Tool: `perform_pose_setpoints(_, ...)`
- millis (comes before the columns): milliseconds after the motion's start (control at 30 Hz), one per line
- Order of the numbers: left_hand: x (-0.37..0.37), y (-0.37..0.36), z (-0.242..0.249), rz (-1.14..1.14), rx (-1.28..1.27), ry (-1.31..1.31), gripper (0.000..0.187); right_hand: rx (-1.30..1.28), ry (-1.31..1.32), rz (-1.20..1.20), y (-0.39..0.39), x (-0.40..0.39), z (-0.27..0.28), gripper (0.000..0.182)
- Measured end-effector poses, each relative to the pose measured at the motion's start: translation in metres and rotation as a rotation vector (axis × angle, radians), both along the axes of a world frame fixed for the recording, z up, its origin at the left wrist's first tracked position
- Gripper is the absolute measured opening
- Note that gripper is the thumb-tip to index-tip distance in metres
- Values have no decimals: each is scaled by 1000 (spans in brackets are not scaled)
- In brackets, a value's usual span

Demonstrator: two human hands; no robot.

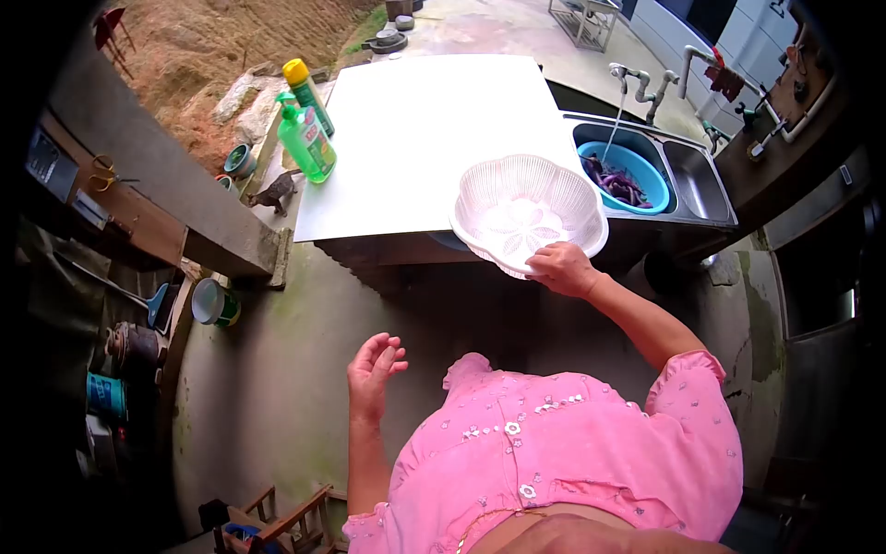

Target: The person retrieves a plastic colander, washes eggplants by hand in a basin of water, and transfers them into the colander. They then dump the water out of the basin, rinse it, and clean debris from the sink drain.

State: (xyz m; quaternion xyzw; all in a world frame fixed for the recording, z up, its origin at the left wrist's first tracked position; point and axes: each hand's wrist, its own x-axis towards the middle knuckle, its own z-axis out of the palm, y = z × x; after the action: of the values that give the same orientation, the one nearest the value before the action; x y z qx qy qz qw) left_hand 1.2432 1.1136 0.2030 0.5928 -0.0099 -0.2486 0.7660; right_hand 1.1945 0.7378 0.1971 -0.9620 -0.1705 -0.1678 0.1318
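A white plastic basket point(484, 198) with a scalloped rim and a flower pattern in its base is tilted toward me at the front right of the white tabletop point(425, 120). My right hand point(563, 268) grips its near rim, thumb and fingers closed on the edge. Nothing shows inside the basket. My left hand point(377, 367) hangs in the air over the floor, loosely curled with its fingers apart, and holds nothing. To the right, a blue basin point(657, 185) of purple vegetables point(620, 187) sits in the sink while water runs into it from the faucet point(620, 76).
A green pump bottle point(306, 143) and a yellow-capped bottle point(309, 92) stand at the table's left edge. A second sink bowl point(697, 180) lies right of the basin. A cat point(274, 192), a white bucket point(214, 303) and a wooden chair point(291, 522) are on the left.
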Motion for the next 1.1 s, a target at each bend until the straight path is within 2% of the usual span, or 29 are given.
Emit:
perform_pose_setpoints(200,103,-202,-51,-268,-165,255,57,-138,-66,-80,-125,75,-40,12)
perform_pose_setpoints(300,145,-280,-68,-257,-161,413,76,-116,-84,-64,-165,118,-49,11)
perform_pose_setpoints(367,169,-337,-81,-305,-169,425,87,-108,-99,-88,-198,145,-61,10)
perform_pose_setpoints(500,198,-403,-98,-207,-179,535,92,-74,-151,-76,-237,184,-92,11)
perform_pose_setpoints(567,200,-433,-115,-132,-188,559,90,-122,29,-104,-258,191,-114,15)
perform_pose_setpoints(600,199,-443,-114,-132,-174,568,90,-108,37,-108,-264,188,-104,15)
perform_pose_setpoints(667,189,-465,-115,-125,-130,554,74,-15,-46,-159,-285,176,-88,32)
perform_pose_setpoints(700,179,-476,-115,-112,-118,563,74,1,-36,-151,-305,165,-89,32)
perform_pose_setpoints(767,152,-504,-119,-252,-20,456,55,263,-23,-206,-371,127,-99,46)
perform_pose_setpoints(800,134,-522,-116,-252,-10,451,43,323,-42,-356,-412,106,-118,41)
perform_pose_setpoints(833,121,-551,-118,-230,-5,460,43,446,0,-561,-461,83,-148,38)
perform_pose_setpoints(900,95,-599,-122,-234,87,448,41,668,301,-1048,-555,42,-204,46)
perform_pose_setpoints(967,85,-651,-141,-227,151,399,42,533,563,-1162,-625,19,-267,58)
perform_pose_setpoints(1000,87,-677,-151,-238,211,270,44,540,579,-1144,-640,28,-289,58)
perform_pose_setpoints(1067,100,-720,-182,-262,375,48,49,793,632,-1127,-661,46,-326,65)
perform_pose_setpoints(1100,110,-738,-206,-273,479,-54,52,793,651,-1106,-666,60,-337,65)
